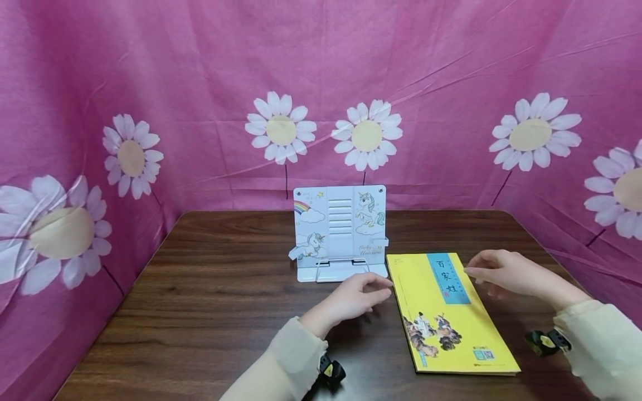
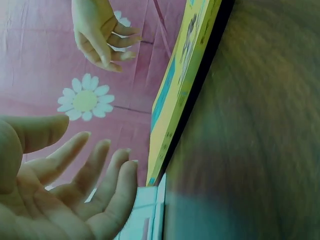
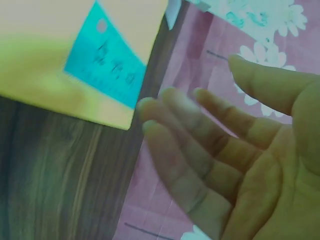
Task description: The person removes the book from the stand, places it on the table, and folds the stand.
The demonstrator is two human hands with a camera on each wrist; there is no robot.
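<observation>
A yellow book (image 1: 421, 289) with a blue title label lies flat on the wooden table, angled slightly. My left hand (image 1: 357, 298) is beside the book's left edge, its fingers loosely bent and holding nothing. Close to the upper right edge is my right hand (image 1: 506, 273), also holding nothing. In the left wrist view, the left hand (image 2: 75, 185) has its fingers apart, near the book's side (image 2: 172, 120). The right wrist view has the relaxed right hand (image 3: 220, 150) near a corner of the book (image 3: 112, 112). Whether either hand touches the book I cannot tell.
Behind the left hand stands a white book stand (image 1: 341, 223) with unicorn pictures, its base close to the book's top left corner. The brown table (image 1: 200, 312) ends at a pink curtain (image 1: 210, 83) with large daisies. Both wrists wear small dark straps.
</observation>
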